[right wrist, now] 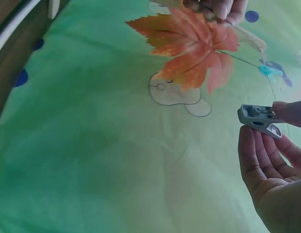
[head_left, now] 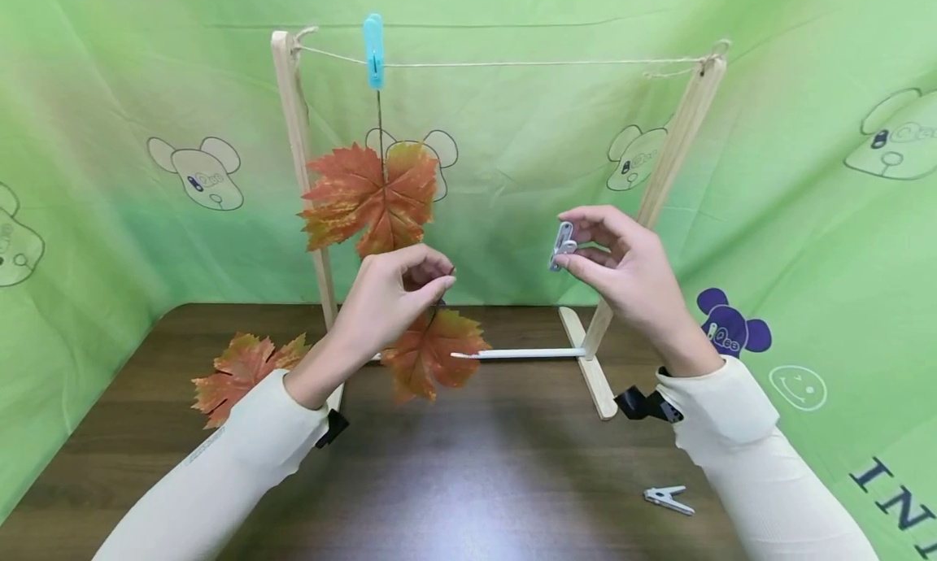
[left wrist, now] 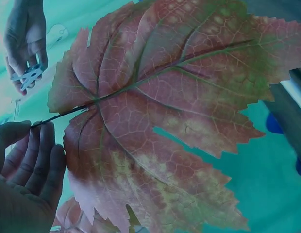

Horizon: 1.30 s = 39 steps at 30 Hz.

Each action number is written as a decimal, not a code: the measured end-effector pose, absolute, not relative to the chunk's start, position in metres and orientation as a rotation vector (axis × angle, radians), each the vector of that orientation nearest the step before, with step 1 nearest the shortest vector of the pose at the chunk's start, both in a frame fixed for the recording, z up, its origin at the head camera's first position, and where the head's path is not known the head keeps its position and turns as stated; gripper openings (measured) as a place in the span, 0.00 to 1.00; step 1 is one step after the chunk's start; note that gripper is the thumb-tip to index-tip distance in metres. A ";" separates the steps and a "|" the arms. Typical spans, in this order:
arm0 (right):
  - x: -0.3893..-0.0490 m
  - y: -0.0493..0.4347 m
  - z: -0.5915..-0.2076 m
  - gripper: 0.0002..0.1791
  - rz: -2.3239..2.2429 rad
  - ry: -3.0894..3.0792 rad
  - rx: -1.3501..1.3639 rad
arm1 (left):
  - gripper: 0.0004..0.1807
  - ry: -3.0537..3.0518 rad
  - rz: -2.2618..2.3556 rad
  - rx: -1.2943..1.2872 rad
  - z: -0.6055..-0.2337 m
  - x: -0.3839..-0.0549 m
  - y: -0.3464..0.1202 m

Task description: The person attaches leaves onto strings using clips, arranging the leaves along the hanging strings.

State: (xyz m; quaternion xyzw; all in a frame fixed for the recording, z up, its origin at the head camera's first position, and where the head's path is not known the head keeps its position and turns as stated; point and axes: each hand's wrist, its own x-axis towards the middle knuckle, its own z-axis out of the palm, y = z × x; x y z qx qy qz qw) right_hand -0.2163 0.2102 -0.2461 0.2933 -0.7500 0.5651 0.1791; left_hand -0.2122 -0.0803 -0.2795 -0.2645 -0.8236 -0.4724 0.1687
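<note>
My left hand point(head_left: 388, 293) pinches a leaf point(left wrist: 165, 97) by its stem, below the string point(head_left: 527, 63); my right hand point(head_left: 625, 260) pinches a grey clothespin point(head_left: 562, 248). A slack grip could let that thin stem twist free

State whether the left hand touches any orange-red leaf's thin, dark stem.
Touching: the left wrist view shows the left hand pinching one thin, dark stem near its end.

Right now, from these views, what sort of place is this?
Probably an indoor, staged tabletop setup: a printed green cloth backdrop, a brown table, and a wooden frame strung with twine.
</note>
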 end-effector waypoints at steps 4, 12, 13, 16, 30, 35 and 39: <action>-0.220 0.203 -0.233 0.23 1.626 -2.104 0.814 | 0.02 -2.297 -1.374 -0.734 -0.271 -0.222 -0.072; -0.227 0.186 -0.207 0.20 1.588 -2.094 0.824 | 0.03 -2.253 -1.367 -0.721 -0.252 -0.237 -0.061; -0.228 0.184 -0.203 0.19 1.585 -2.095 0.827 | 0.03 -2.247 -1.369 -0.719 -0.250 -0.238 -0.060; -0.231 0.178 -0.194 0.19 1.599 -2.079 0.845 | 0.03 -2.240 -1.379 -0.702 -0.242 -0.242 -0.058; -0.242 0.162 -0.153 0.18 1.707 -1.961 0.803 | 0.05 -2.175 -1.526 -0.672 -0.211 -0.258 -0.046; -0.250 0.152 -0.136 0.18 1.714 -1.956 0.783 | 0.04 -2.105 -1.604 -0.671 -0.201 -0.264 -0.045; -0.255 0.146 -0.127 0.17 1.749 -1.944 0.792 | 0.05 -2.075 -1.653 -0.655 -0.194 -0.268 -0.044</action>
